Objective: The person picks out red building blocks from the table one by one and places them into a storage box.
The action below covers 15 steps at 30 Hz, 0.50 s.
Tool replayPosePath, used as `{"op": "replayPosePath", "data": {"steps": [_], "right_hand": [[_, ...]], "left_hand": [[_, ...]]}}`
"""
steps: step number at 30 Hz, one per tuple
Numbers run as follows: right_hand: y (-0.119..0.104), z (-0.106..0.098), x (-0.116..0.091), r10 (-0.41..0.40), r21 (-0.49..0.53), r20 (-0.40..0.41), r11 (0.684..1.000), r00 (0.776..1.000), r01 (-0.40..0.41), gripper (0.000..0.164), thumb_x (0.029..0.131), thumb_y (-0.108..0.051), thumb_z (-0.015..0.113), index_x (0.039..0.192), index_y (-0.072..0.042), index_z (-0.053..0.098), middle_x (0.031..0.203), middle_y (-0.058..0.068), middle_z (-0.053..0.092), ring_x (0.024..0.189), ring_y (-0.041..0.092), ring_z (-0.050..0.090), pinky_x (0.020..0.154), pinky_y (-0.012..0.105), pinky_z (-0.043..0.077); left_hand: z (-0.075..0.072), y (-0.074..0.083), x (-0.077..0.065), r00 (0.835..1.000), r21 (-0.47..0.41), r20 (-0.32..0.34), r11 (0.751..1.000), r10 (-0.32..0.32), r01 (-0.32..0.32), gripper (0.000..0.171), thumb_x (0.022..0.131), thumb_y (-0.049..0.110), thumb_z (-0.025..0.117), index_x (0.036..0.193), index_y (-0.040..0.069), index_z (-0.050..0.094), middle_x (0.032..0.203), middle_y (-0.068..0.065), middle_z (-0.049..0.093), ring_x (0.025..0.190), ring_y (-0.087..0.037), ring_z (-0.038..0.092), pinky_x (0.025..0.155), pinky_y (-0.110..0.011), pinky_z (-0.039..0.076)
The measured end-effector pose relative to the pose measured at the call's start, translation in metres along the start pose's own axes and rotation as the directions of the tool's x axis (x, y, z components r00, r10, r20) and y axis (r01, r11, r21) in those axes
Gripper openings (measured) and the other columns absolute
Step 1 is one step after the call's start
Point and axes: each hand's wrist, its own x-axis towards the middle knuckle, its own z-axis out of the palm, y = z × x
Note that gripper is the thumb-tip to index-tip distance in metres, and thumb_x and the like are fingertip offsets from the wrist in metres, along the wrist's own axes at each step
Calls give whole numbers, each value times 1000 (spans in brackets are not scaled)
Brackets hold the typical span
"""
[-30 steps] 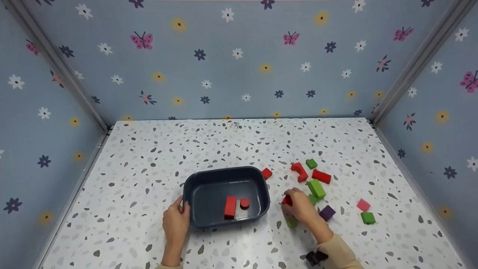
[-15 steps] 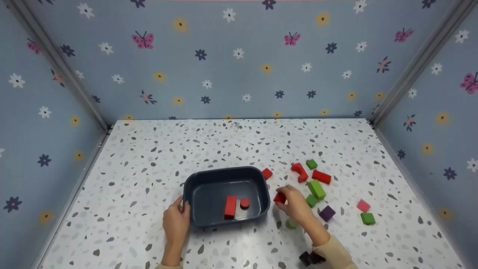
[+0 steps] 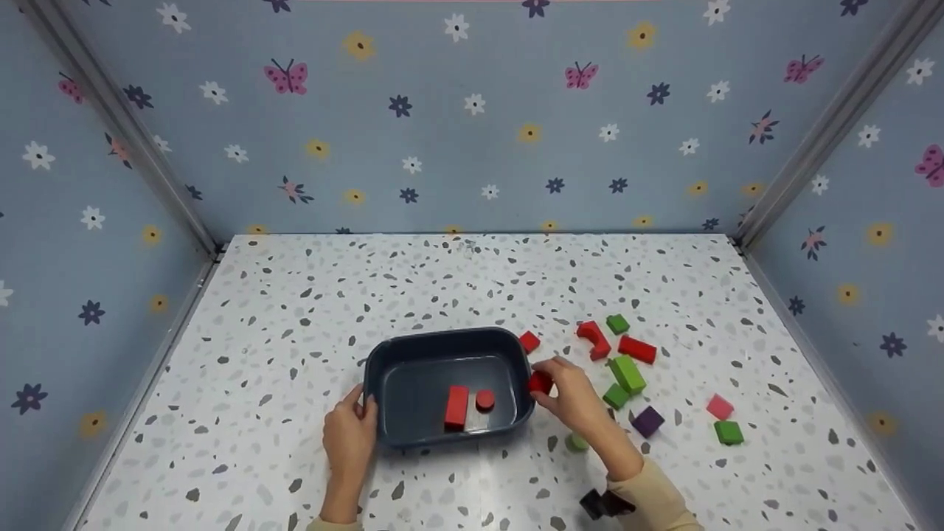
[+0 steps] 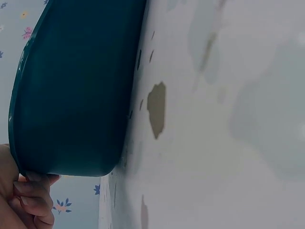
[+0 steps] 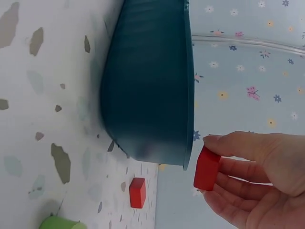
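Observation:
A dark blue plastic bin (image 3: 413,440) stands on the speckled table. Inside it are a long red block (image 3: 456,408) and a short red cylinder (image 3: 484,400). My left hand (image 3: 349,435) grips the bin's left wall, thumb at the rim and fingers curled outside. At the opposite side, my right hand (image 3: 577,398) pinches a red block (image 5: 206,168) between thumb and fingertips. The right wrist view has this block raised off the table, just outside the bin's rim. Another red block (image 5: 137,192) lies on the table by the bin's far right corner.
Right of the bin lie a red arch block (image 3: 594,340), a red bar (image 3: 637,349), several green blocks (image 3: 627,374), a purple block (image 3: 648,422) and a pink block (image 3: 720,406). A light green cylinder (image 3: 577,442) is under my right wrist. Flower-patterned walls (image 3: 472,147) enclose the table.
My right hand has carried the red block leftward from beside the green cylinder to the bin's right rim. My left hand and the bin have stayed put.

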Motion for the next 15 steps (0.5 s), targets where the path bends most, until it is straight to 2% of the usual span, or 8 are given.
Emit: {"op": "replayPosePath", "data": {"steps": [8,15], "right_hand": [[-7,4,8,-51,32,-16,998,999,51,31,74,-5,72,102,4,61,95,11,58,81,19,55,70,33,47],[-10,13,16,-151,31,-81,988,985,154,30,71,-1,72,98,6,61,94,13,58,80,22,56,68,34,46]], "left_hand": [[-1,1,0,1000,-3,10,1000,-5,5,27,82,3,59,106,-10,62,55,-1,46,47,-15,38,46,-30,30],[-1,1,-1,999,-13,-10,999,39,-39,26,81,2,59,105,-10,62,52,0,44,44,-13,36,43,-28,28]]}}
